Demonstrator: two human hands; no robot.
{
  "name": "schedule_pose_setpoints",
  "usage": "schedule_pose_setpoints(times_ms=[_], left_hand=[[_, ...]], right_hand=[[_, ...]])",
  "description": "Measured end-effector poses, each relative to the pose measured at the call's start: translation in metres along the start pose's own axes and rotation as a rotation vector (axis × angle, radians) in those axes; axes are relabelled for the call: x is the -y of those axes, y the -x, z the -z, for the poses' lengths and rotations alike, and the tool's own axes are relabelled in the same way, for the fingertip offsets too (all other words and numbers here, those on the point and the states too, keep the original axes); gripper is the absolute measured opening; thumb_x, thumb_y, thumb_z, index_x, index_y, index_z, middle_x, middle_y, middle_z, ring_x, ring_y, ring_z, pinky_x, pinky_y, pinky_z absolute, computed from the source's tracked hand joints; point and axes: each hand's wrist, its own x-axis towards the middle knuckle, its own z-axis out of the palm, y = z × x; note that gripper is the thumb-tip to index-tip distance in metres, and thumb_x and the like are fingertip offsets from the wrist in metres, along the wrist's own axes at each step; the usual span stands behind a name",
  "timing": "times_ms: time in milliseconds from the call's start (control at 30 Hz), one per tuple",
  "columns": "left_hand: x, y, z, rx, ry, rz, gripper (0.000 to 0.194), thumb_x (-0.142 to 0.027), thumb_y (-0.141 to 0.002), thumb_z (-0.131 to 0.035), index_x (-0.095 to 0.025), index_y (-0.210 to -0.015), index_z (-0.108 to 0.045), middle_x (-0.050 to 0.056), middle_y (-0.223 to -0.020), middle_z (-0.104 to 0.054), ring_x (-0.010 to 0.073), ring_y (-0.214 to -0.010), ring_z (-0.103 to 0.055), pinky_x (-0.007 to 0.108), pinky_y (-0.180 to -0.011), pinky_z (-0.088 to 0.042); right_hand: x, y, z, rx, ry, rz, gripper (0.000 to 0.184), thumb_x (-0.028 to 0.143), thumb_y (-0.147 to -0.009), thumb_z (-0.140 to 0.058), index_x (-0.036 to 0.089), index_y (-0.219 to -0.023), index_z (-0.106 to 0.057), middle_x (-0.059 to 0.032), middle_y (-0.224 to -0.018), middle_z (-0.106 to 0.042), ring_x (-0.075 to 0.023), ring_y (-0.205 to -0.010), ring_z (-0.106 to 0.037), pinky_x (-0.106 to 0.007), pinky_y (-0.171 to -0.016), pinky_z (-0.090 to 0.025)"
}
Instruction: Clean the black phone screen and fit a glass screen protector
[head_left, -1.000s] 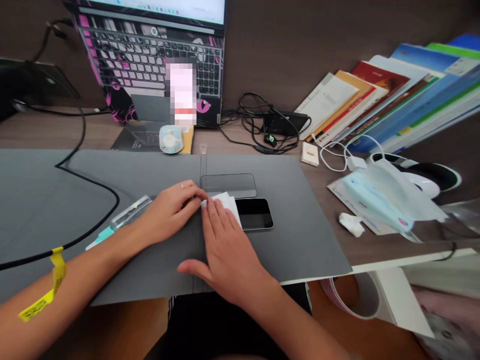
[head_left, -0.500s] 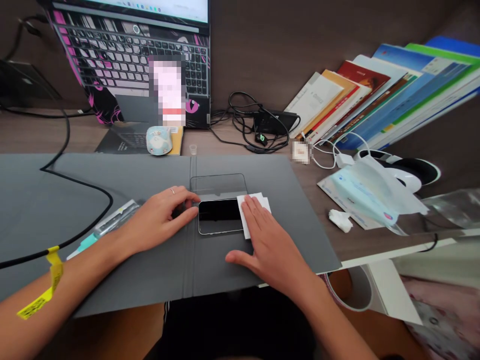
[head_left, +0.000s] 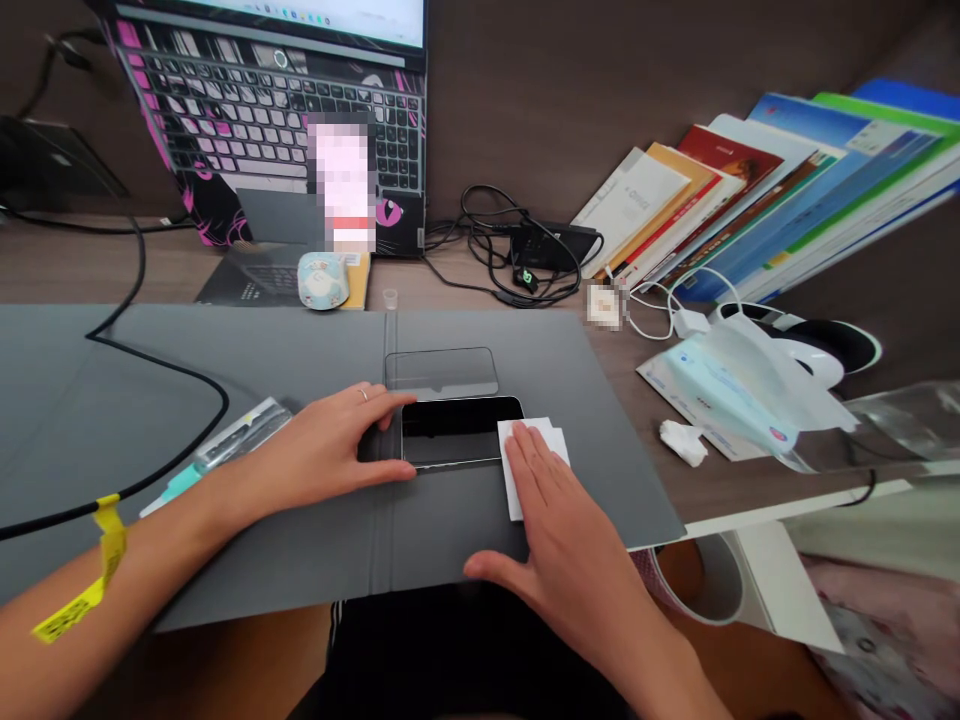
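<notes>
A smartphone (head_left: 457, 430) with a dark screen lies face up on the grey desk mat (head_left: 457, 550). My left hand (head_left: 352, 440) braces its left end, index finger at the far edge and thumb at the near edge. Under the flat fingers of my right hand (head_left: 547, 490) is a folded white wipe (head_left: 511, 480), pressed over the phone's near right corner and partly onto the mat. My right thumb is spread away from the fingers. Just beyond the phone lies a clear screen protector (head_left: 441, 370) with a dark border.
Behind the mat stand a laptop (head_left: 300, 130), a small light-blue case (head_left: 322, 280) and tangled black cables (head_left: 487, 250). Books (head_left: 720, 200) lean at the right, near a blue-white packet (head_left: 727, 390) and crumpled tissue (head_left: 682, 442). A black cable (head_left: 172, 365) crosses the mat's left side.
My right hand has slid the wipe right and toward me, uncovering more of the phone's right end. My left finger and thumb have moved onto the phone's edges.
</notes>
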Motion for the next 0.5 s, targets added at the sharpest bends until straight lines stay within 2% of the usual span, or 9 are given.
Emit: schedule_pose_setpoints(times_ms=[167, 300, 433, 500], left_hand=[[0.001, 0.001, -0.003, 0.012, -0.034, -0.003, 0.069, -0.067, -0.087, -0.063, -0.028, -0.143, -0.050, 0.003, -0.102, -0.061, 0.0219, -0.092, -0.060, 0.032, -0.079, -0.047], [0.002, 0.001, -0.004, 0.015, -0.043, -0.011, 0.071, -0.067, -0.087, -0.063, -0.028, -0.144, -0.048, 0.004, -0.103, -0.061, 0.0223, -0.093, -0.061, 0.033, -0.079, -0.048], [0.001, 0.001, -0.003, 0.009, -0.034, -0.014, 0.067, -0.065, -0.087, -0.063, -0.028, -0.141, -0.050, 0.003, -0.101, -0.062, 0.0220, -0.091, -0.062, 0.032, -0.077, -0.048], [0.001, 0.001, -0.004, 0.006, -0.026, -0.011, 0.065, -0.064, -0.087, -0.064, -0.027, -0.139, -0.051, 0.003, -0.100, -0.063, 0.0218, -0.089, -0.062, 0.032, -0.075, -0.048]], right_hand=[[-0.007, -0.020, 0.002, 0.027, -0.036, -0.009, 0.110, 0.074, -0.089, -0.052, 0.008, -0.163, -0.005, -0.0221, -0.167, -0.018, -0.0326, -0.155, -0.018, -0.054, -0.122, -0.033], [-0.012, -0.037, 0.003, 0.022, -0.065, -0.007, 0.112, 0.077, -0.087, -0.053, 0.009, -0.163, -0.006, -0.0221, -0.167, -0.019, -0.0333, -0.155, -0.015, -0.056, -0.123, -0.030], [-0.012, -0.028, 0.004, 0.033, -0.045, 0.006, 0.108, 0.075, -0.089, -0.052, 0.007, -0.163, -0.011, -0.0211, -0.167, -0.020, -0.0323, -0.155, -0.016, -0.054, -0.123, -0.030], [-0.011, -0.018, 0.005, 0.033, -0.044, 0.010, 0.107, 0.072, -0.090, -0.054, 0.010, -0.164, -0.008, -0.0197, -0.167, -0.018, -0.0322, -0.155, -0.016, -0.055, -0.122, -0.032]])
